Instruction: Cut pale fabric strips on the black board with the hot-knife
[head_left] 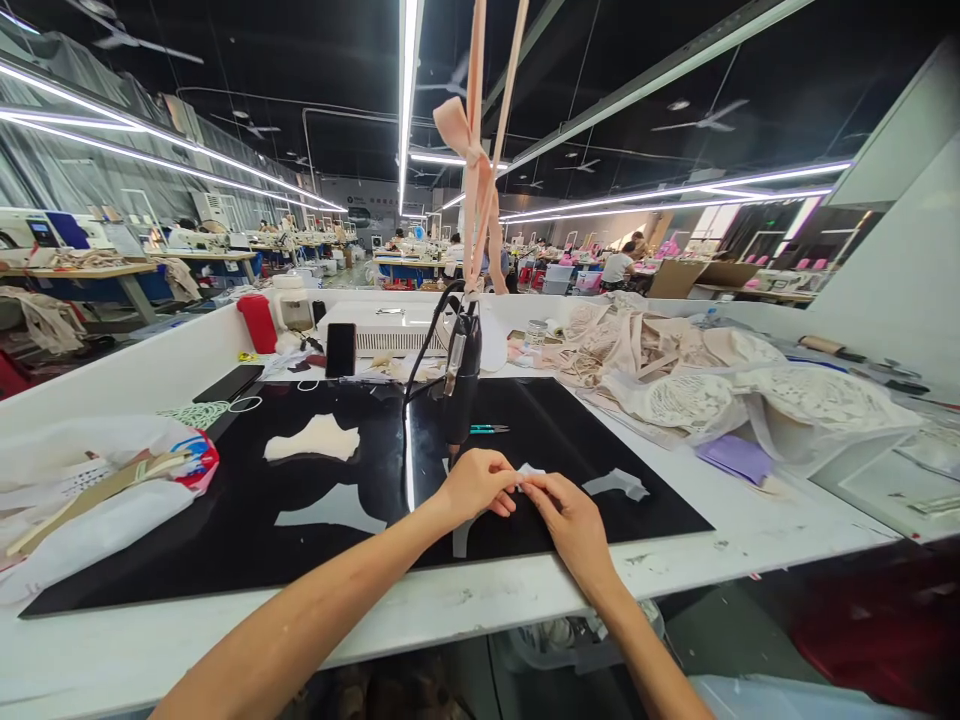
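Note:
My left hand (478, 484) and my right hand (564, 505) meet over the black mat (225, 540), fingertips pinched together on a small white piece (531, 469) that shows just behind them. A pale translucent strip (460, 540) lies below my left hand. To the right of my right hand rests another translucent cut piece (618, 483). Further left are a cream fabric piece (315, 439) and a translucent piece (333, 510). Above my left hand hangs a black handheld tool (463, 375), its tip pointing down, held by pink straps (472, 200). Teal snips (489, 429) lie behind my hands.
Plastic bags (97, 490) sit at the left edge. A phone (340, 350) leans against a white vented box (382, 330) at the back. Beige garments (645, 350) and a purple cloth (735, 458) are on the right. People sit at distant sewing tables.

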